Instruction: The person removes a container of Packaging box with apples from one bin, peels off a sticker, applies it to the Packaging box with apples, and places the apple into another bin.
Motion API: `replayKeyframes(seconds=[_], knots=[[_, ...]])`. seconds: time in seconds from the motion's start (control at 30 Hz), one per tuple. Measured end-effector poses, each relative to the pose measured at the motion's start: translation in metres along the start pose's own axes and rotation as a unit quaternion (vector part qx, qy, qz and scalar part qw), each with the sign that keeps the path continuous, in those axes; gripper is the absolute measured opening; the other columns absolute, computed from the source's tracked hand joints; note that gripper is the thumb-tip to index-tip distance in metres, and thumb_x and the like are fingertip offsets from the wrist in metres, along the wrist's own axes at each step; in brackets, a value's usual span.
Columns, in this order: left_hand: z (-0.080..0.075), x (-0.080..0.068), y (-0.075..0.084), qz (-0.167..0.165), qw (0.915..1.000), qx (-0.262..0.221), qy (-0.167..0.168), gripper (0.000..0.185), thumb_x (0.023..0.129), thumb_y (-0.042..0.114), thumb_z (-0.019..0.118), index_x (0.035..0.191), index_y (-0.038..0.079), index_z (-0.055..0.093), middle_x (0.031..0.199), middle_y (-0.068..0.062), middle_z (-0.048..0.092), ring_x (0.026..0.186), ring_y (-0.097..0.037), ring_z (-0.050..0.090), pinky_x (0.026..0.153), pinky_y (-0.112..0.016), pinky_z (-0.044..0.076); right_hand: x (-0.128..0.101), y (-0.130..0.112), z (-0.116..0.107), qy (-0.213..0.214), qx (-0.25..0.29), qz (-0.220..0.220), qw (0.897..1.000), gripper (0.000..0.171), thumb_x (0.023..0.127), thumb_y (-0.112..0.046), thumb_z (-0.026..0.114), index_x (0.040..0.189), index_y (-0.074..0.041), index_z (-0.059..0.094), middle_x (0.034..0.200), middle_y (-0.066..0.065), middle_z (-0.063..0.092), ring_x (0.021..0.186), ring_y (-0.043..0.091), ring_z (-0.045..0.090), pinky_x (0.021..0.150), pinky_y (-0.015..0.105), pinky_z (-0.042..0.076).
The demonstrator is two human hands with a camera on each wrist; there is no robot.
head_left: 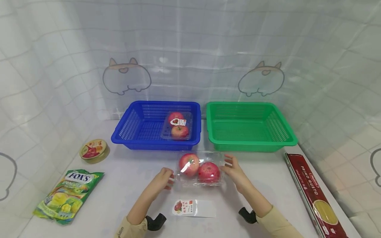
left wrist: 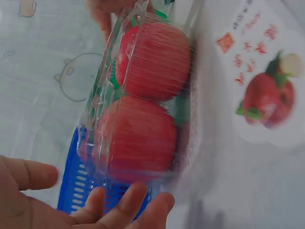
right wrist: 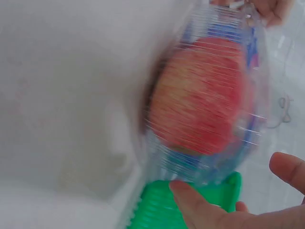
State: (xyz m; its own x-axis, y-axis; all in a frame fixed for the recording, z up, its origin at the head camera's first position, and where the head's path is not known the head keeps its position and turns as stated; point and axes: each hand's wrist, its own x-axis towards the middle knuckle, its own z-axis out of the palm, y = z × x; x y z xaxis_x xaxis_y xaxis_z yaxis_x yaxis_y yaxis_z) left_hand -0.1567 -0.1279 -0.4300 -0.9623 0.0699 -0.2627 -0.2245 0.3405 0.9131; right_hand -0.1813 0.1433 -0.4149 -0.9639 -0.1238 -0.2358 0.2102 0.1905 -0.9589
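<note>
A clear plastic clamshell box [head_left: 200, 181] with two red apples [head_left: 209, 172] inside lies on the table in front of the baskets. At its left side is my left hand [head_left: 163, 178], thumb spread from the fingers, fingertips right at the wall in the left wrist view. My right hand [head_left: 234, 171] stands at the box's right end, with a fingertip [right wrist: 181, 188] close to the plastic and the thumb apart. Just in front of the box, a paper label [head_left: 186, 208] with a printed apple picture lies flat.
Behind stand a blue basket [head_left: 119, 138], holding another apple box [head_left: 164, 132] with a label on it, and a green basket [head_left: 253, 145]. A round tin [head_left: 94, 150] and a green candy bag [head_left: 69, 195] lie left; a red spaghetti pack [head_left: 315, 195] lies right.
</note>
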Motion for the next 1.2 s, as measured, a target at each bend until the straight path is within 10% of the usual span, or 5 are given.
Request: replayKeyframes(seconds=[0.37,0.83,0.9,1.1,1.2], knots=[[0.007,-0.025,-0.016,0.097,0.9694,0.210,-0.081,0.021,0.087,0.018,0.060,0.097,-0.001,0.057,0.086,-0.005,0.059,0.080,-0.019,0.055,0.068,-0.034,0.046,-0.014,-0.014,0.011,0.019,-0.083,-0.141,0.986,0.055,0.084,0.002,0.054,0.134,0.000,0.033,0.143,0.022,0.029,0.135,0.039,0.020,0.108,0.056,0.017],[0.036,-0.043,-0.028,0.244,0.8587,0.447,-0.055,0.042,0.058,0.030,0.083,0.089,0.014,0.059,0.079,0.007,0.042,0.072,-0.012,0.037,0.062,-0.026,0.034,-0.037,-0.010,0.050,0.026,-0.267,-0.324,0.907,0.044,0.074,0.001,0.068,0.116,-0.006,0.055,0.128,0.015,0.049,0.126,0.037,0.037,0.099,0.058,0.031],[0.037,-0.043,-0.026,0.245,0.8621,0.440,-0.057,0.037,0.060,0.026,0.083,0.085,0.016,0.057,0.076,0.008,0.044,0.070,-0.010,0.037,0.061,-0.026,0.033,-0.041,-0.009,0.055,0.012,-0.284,-0.341,0.896,0.042,0.074,-0.001,0.069,0.113,-0.009,0.057,0.128,0.014,0.049,0.126,0.035,0.037,0.098,0.057,0.033],[0.031,-0.041,-0.017,0.185,0.9356,0.256,-0.157,0.010,0.078,0.009,0.069,0.080,0.013,0.060,0.067,0.012,0.054,0.060,-0.001,0.046,0.056,-0.020,0.039,-0.049,-0.002,0.068,-0.041,-0.364,-0.426,0.827,0.031,0.073,0.000,0.068,0.096,-0.018,0.060,0.118,0.006,0.054,0.113,0.020,0.048,0.090,0.040,0.046],[0.027,-0.040,-0.013,0.153,0.9546,0.144,-0.212,0.007,0.082,0.010,0.067,0.087,0.009,0.061,0.069,0.008,0.058,0.059,-0.002,0.052,0.056,-0.019,0.044,-0.051,0.002,0.072,-0.077,-0.411,-0.452,0.787,0.027,0.076,-0.005,0.068,0.097,-0.018,0.058,0.109,0.000,0.055,0.105,0.014,0.050,0.088,0.031,0.046]])
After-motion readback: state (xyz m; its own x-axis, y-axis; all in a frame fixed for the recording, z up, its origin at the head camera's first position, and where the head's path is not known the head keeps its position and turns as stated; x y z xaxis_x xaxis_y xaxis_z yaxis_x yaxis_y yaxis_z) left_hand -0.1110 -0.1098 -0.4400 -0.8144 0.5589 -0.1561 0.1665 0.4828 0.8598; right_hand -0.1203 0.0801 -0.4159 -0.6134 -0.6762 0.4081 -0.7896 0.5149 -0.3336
